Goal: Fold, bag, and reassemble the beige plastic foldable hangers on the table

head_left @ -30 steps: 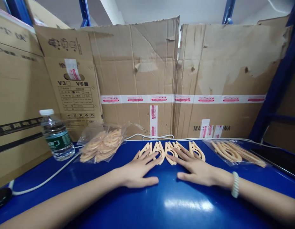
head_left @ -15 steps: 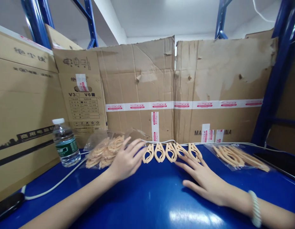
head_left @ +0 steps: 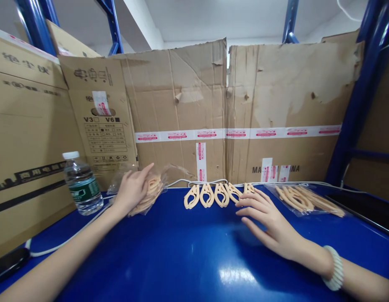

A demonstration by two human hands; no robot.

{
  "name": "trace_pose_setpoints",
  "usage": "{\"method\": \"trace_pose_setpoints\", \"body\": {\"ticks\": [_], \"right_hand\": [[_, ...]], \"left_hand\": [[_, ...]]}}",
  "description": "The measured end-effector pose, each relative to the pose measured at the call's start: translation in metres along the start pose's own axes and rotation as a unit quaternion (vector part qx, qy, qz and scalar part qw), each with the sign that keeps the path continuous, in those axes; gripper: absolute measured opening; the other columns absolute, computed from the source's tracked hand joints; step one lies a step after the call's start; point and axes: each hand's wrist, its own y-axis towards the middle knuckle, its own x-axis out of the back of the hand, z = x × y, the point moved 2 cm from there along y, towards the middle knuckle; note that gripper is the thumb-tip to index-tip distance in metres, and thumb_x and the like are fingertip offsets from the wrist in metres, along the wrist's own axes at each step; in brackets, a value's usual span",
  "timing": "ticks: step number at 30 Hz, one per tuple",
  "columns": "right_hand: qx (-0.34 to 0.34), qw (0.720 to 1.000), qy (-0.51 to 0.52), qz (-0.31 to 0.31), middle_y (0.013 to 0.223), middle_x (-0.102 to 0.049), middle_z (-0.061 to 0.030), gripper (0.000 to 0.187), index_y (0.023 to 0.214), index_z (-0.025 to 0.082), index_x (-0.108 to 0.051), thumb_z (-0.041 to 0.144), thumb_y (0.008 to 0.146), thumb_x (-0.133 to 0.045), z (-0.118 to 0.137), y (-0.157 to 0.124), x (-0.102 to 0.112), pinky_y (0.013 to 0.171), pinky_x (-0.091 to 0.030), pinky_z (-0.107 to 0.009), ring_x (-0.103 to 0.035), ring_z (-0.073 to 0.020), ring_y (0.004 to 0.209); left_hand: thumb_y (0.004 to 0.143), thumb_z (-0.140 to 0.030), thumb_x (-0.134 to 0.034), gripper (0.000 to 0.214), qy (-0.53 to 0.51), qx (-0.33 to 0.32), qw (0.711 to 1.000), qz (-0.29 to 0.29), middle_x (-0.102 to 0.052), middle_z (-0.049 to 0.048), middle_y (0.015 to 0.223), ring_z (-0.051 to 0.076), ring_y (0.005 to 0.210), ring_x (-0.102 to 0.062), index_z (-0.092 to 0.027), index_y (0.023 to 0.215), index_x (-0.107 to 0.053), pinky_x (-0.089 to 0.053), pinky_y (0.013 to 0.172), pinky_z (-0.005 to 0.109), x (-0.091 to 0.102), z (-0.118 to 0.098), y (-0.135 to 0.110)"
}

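My left hand (head_left: 133, 191) lies over a clear plastic bag of beige folding hangers (head_left: 152, 192) at the back left. One finger stretches out toward the right; the other fingertips are partly hidden, and no firm grip on the bag shows. Several folded beige hangers (head_left: 221, 196) lie side by side in a row at the back middle. My right hand (head_left: 272, 224) is open, fingers spread, at the right end of this row. Its fingertips partly cover the last hangers, and I cannot tell whether they touch them.
A second bag of beige hangers (head_left: 296, 198) lies to the right, beside a dark flat device (head_left: 364, 212). On the left stand a water bottle (head_left: 82, 184) and a black object (head_left: 10, 265) with a white cable (head_left: 66, 243). Cardboard (head_left: 181, 109) walls the back of the blue table (head_left: 181, 251).
My left hand has moved left from beside the row of hangers onto the bag. The right hand stays near the row's right end. The view has shifted slightly.
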Motion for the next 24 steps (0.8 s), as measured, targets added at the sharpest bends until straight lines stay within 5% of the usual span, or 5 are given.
{"method": "trace_pose_setpoints", "body": {"ticks": [5, 10, 15, 20, 24], "right_hand": [[-0.016, 0.998, 0.029, -0.049, 0.105, -0.071, -0.0060, 0.018, 0.102, 0.026, -0.066, 0.021, 0.094, -0.051, -0.004, 0.005, 0.009, 0.105, -0.038, -0.057, -0.061, -0.0258, 0.110], [-0.069, 0.989, 0.070, -0.113, 0.099, -0.072, -0.0069, 0.018, 0.095, 0.024, -0.068, 0.027, 0.096, -0.050, -0.015, 0.007, 0.018, 0.094, -0.048, -0.049, -0.064, -0.0253, 0.100], [-0.161, 0.971, 0.113, -0.133, 0.101, -0.071, -0.0080, 0.023, 0.102, 0.023, -0.067, 0.035, 0.097, -0.049, -0.030, 0.002, 0.015, 0.086, -0.053, -0.043, -0.065, -0.0253, 0.098], [-0.131, 0.980, 0.147, -0.033, 0.117, -0.068, -0.0107, 0.027, 0.117, 0.022, -0.062, 0.035, 0.099, -0.046, -0.017, 0.001, 0.006, 0.096, -0.051, -0.048, -0.063, -0.0258, 0.110], [-0.044, 0.983, 0.146, 0.099, 0.142, -0.053, -0.0126, 0.043, 0.140, 0.024, -0.047, 0.033, 0.098, -0.049, 0.006, 0.003, 0.003, 0.110, -0.040, -0.051, -0.047, -0.0260, 0.134]], "left_hand": [[0.091, -0.020, -0.040, 0.035, -0.060, -0.026, 0.997, -0.052, -0.077, 0.0117, 0.093, 0.029, 0.087, -0.071, -0.016, 0.117, -0.063, -0.048, 0.094, 0.051, 0.003, -0.015, -0.001], [0.096, -0.018, -0.045, 0.023, -0.165, -0.121, 0.975, -0.086, -0.078, 0.0001, 0.095, 0.017, 0.090, -0.072, -0.025, 0.102, -0.065, -0.042, 0.107, 0.043, 0.020, -0.081, -0.018], [0.090, -0.004, -0.047, 0.028, -0.375, -0.255, 0.891, 0.028, -0.078, -0.0021, 0.094, 0.016, 0.096, -0.070, -0.026, 0.098, -0.063, -0.028, 0.115, 0.050, 0.025, -0.145, -0.054], [0.077, -0.011, -0.049, 0.032, -0.444, -0.268, 0.836, 0.180, -0.077, 0.0000, 0.105, 0.024, 0.112, -0.063, -0.028, 0.100, -0.064, -0.022, 0.117, 0.053, 0.023, -0.163, -0.069], [0.067, -0.025, -0.056, 0.052, -0.501, -0.272, 0.803, 0.174, -0.069, 0.0044, 0.124, 0.033, 0.122, -0.055, -0.026, 0.119, -0.059, -0.024, 0.115, 0.056, 0.030, -0.159, -0.066]]}}
